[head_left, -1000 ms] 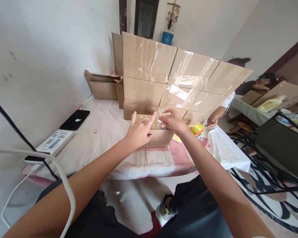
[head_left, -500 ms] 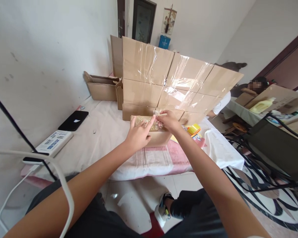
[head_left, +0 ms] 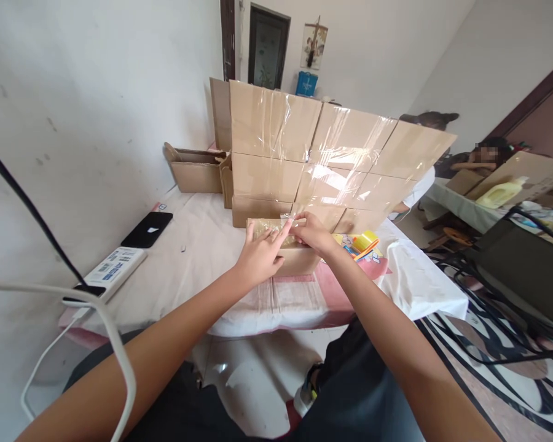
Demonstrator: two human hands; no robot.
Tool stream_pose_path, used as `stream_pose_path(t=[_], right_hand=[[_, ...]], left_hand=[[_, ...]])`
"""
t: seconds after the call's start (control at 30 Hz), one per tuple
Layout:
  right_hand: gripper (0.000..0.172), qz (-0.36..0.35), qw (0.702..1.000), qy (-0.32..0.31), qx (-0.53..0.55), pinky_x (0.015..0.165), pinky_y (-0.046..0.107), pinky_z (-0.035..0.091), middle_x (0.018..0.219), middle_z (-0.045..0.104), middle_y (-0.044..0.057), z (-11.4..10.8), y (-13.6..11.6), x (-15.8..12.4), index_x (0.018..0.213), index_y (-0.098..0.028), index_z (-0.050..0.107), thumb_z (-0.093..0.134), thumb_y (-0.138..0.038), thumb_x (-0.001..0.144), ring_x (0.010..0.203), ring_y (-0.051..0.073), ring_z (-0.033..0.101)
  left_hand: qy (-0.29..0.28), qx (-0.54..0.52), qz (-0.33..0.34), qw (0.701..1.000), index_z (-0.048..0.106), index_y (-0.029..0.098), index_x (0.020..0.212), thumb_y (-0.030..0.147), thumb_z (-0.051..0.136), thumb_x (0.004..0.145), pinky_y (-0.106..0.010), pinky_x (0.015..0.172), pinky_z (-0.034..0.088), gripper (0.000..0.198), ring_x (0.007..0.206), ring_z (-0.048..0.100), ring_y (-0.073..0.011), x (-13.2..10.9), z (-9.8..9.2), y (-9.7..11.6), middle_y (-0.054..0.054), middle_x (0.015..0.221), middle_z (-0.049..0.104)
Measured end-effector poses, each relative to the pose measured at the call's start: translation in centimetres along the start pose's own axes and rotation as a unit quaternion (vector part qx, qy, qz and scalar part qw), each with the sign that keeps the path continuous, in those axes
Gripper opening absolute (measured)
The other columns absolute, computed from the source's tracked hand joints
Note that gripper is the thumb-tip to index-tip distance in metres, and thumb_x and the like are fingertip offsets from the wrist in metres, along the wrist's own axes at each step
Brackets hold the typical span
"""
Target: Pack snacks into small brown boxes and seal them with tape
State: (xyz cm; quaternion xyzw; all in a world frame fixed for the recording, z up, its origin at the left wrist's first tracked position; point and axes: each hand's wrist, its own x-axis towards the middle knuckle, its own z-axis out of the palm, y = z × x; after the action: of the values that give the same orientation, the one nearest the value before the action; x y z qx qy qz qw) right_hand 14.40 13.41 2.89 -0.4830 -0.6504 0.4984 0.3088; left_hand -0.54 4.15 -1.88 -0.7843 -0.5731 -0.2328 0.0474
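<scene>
A small cardboard box [head_left: 299, 262] sits on the table in front of me, with shiny clear tape [head_left: 262, 229] over its top. My left hand [head_left: 263, 253] lies on the box top, fingers stretched out and spread, its index fingertip beside my right fingers. My right hand [head_left: 312, 234] is over the right part of the box, its fingers bent and pinched together at a piece of clear tape [head_left: 286, 217] that sticks up. The right fingertips are partly hidden. Right behind the box stands a large taped cardboard panel [head_left: 271, 175].
A yellow tape roll [head_left: 365, 240] lies on the right of the table. On the left are a black phone-like slab [head_left: 146, 229], a white box [head_left: 115, 270] and a white cable [head_left: 120, 350]. An open carton [head_left: 196, 175] stands behind; a person [head_left: 479, 159] is at another table.
The view has shifted slightly, so the table appears a little lower and further right. Both hands stay at the box top, the right still pinching at the tape.
</scene>
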Motion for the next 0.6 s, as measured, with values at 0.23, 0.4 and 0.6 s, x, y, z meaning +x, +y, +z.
stream_pose_path(t=[0.23,0.4,0.6], right_hand=[[0.043,-0.115,0.993,0.020,-0.002,0.055,0.021,0.039,0.067,0.064,-0.007,0.1,2.4,-0.3,0.107,-0.021,0.044,0.069,-0.033,0.073,0.057,0.011,0.057],[0.051,-0.147,0.989,-0.008,0.005,0.076,0.029,0.050,0.085,0.073,-0.001,-0.1,3.1,-0.7,0.110,-0.023,0.044,0.076,-0.030,0.070,0.083,0.017,0.069],[0.055,-0.123,0.974,-0.073,0.175,0.073,0.028,0.053,0.095,0.074,0.001,-1.6,2.4,-2.4,0.108,-0.024,0.039,0.080,-0.024,0.072,0.079,0.015,0.071]], left_hand=[[0.003,0.019,0.024,1.000,0.008,0.023,0.163,0.024,0.052,0.093,-0.066,0.125,0.002,0.083,0.142,0.050,-0.0300,-0.6,0.2,-0.4,-0.015,0.142,0.062],[0.008,-0.008,0.009,1.000,0.005,0.024,0.163,0.026,0.056,0.093,-0.067,0.125,-0.004,0.087,0.142,0.049,-0.0298,-0.6,0.0,-0.2,-0.014,0.144,0.061],[0.021,-0.210,-0.085,0.974,0.005,0.034,0.163,0.034,0.072,0.085,-0.065,0.127,0.007,0.102,0.141,0.052,-0.0301,-0.4,-1.1,0.3,-0.009,0.142,0.063]])
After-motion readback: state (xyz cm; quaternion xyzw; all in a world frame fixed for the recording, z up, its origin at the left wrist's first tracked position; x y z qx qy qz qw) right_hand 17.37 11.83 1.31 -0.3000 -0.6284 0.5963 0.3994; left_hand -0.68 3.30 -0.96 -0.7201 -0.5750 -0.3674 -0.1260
